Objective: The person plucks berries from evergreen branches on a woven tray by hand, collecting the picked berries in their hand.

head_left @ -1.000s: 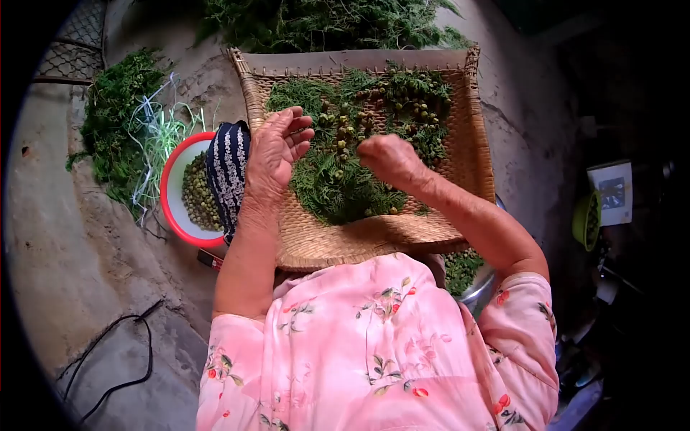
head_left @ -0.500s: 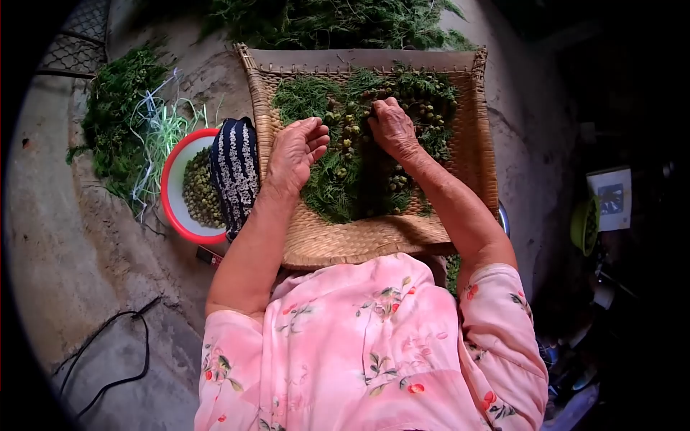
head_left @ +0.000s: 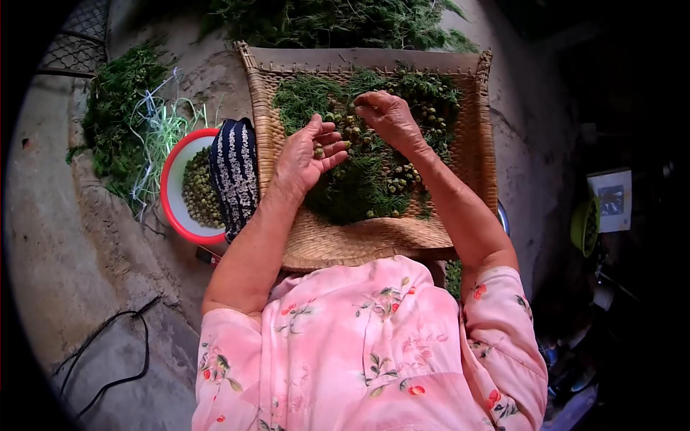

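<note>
My left hand point(head_left: 310, 154) is cupped, palm turned up, over the left part of a woven wicker tray point(head_left: 345, 241). A small green cone point(head_left: 318, 152) lies in it against the fingers. My right hand point(head_left: 392, 121) is just to the right and slightly higher, thumb and fingertips pinched together; whatever is between them is too small to make out. Beneath both hands, green feathery conifer sprigs point(head_left: 338, 190) and clusters of round green cones point(head_left: 433, 118) cover much of the tray.
Left of the tray stands a red-rimmed white basin point(head_left: 172, 212) of loose green cones, partly covered by a dark patterned cloth point(head_left: 235, 176). Cut branches point(head_left: 338, 21) lie beyond the tray. Pale plastic strands point(head_left: 169, 136) and a black cable point(head_left: 147, 345) lie at left; a green bowl point(head_left: 586, 226) is at right.
My left hand has moved right and turned its palm up, showing a cone in it. My right hand has shifted slightly left and up from the sprigs, towards my left hand.
</note>
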Demonstrator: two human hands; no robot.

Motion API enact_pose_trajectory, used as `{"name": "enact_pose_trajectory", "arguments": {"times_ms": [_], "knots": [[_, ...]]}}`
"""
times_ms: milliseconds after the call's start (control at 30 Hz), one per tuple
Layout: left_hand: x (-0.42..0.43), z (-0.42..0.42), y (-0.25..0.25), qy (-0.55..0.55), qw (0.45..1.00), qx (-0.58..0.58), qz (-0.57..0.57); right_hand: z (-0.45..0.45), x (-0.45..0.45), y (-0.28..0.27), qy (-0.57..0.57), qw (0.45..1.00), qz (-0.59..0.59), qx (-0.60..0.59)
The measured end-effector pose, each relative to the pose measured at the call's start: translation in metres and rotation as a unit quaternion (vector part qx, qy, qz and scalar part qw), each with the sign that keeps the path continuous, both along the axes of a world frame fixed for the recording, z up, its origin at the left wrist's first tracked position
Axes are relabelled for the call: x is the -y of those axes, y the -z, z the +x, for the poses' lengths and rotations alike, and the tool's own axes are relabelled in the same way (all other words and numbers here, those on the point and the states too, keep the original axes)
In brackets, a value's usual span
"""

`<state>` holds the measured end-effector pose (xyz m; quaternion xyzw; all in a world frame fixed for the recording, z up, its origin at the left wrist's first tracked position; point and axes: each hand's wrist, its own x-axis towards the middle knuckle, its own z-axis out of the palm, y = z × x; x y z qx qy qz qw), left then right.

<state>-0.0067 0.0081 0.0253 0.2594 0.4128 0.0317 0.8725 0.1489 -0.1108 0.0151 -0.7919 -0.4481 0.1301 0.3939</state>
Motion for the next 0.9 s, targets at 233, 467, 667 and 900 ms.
{"name": "enact_pose_trajectory", "arguments": {"times_ms": [233, 467, 667, 900], "knots": [[0.0, 0.0, 0.008, -0.021, 0.999, -0.02, 0.023, 0.008, 0.01, 0.033, 0.006, 0.979, -0.101, 0.175], [-0.004, 0.0, 0.012, -0.055, 0.997, -0.036, 0.039, 0.003, -0.017, 0.018, 0.026, 0.98, -0.051, 0.189], [-0.006, -0.005, 0.013, -0.075, 0.996, -0.034, 0.032, -0.006, -0.027, 0.021, 0.025, 0.964, -0.133, 0.229], [-0.005, -0.003, 0.01, -0.098, 0.995, -0.024, 0.009, -0.013, -0.029, -0.015, 0.012, 0.997, 0.035, 0.065]]}}
